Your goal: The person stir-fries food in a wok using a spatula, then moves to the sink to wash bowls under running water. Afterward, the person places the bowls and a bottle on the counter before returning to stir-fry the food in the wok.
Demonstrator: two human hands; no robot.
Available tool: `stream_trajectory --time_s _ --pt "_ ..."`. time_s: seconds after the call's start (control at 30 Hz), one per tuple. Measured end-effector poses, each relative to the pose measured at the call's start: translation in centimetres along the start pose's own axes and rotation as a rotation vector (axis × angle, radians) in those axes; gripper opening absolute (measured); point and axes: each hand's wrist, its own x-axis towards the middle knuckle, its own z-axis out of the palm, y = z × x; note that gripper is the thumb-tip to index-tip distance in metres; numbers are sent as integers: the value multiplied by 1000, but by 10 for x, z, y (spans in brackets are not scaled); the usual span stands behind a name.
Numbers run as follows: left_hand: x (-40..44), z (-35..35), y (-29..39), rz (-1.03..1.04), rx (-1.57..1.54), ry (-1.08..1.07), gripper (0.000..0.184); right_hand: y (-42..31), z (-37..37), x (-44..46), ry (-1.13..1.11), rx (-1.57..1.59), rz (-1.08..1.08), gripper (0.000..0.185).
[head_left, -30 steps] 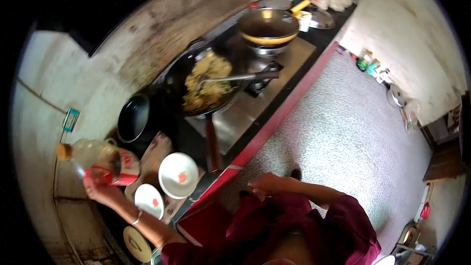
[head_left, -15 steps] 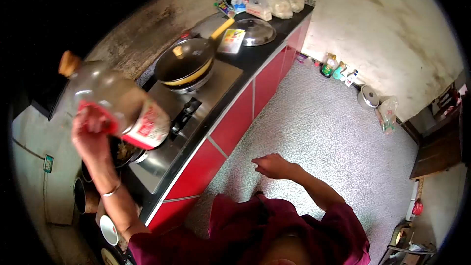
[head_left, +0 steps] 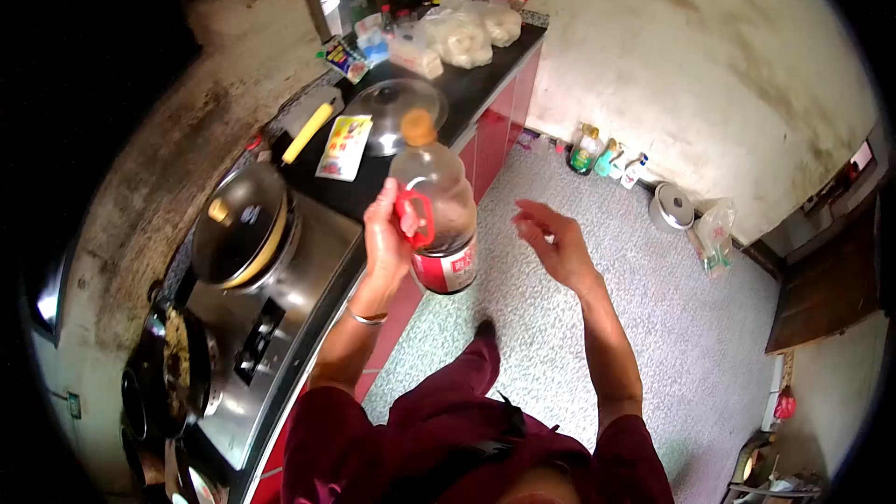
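My left hand (head_left: 387, 229) is wrapped round the red handle of a large clear bottle (head_left: 437, 189) with an orange cap and a red and white label. The bottle is upright, in the air by the counter's front edge, with dark liquid low inside. To its right, my right hand (head_left: 554, 241) is raised over the floor, fingers apart and holding nothing. A glass pan lid (head_left: 397, 105) and a yellow and white packet (head_left: 344, 147) lie on the counter beyond the bottle.
A lidded pan (head_left: 241, 224) with a yellow handle sits on the steel stove (head_left: 322, 247). At the lower left is a wok (head_left: 177, 364) of food. Plastic bags (head_left: 459, 35) stand at the counter's far end. Bottles (head_left: 585, 149) and a metal pot (head_left: 672, 206) are along the wall.
The bottle in my left hand has moved right, from over the left counter to the front edge. My right hand has risen and its fingers have spread. The view has turned toward the counter's far end.
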Motion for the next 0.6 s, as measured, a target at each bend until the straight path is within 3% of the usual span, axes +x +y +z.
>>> stream_trajectory --time_s 0.03,0.17,0.37,0.6 --pt "24 14 -15 26 49 11 36 11 -15 24 82 51 22 29" --pt "121 59 -67 110 90 35 37 54 -79 99 125 -75 34 31" --pt "264 91 -131 227 67 143 36 127 -134 182 140 30 146 30" --pt "382 105 -171 356 71 339 35 205 -149 339 -52 -32 -149 27"
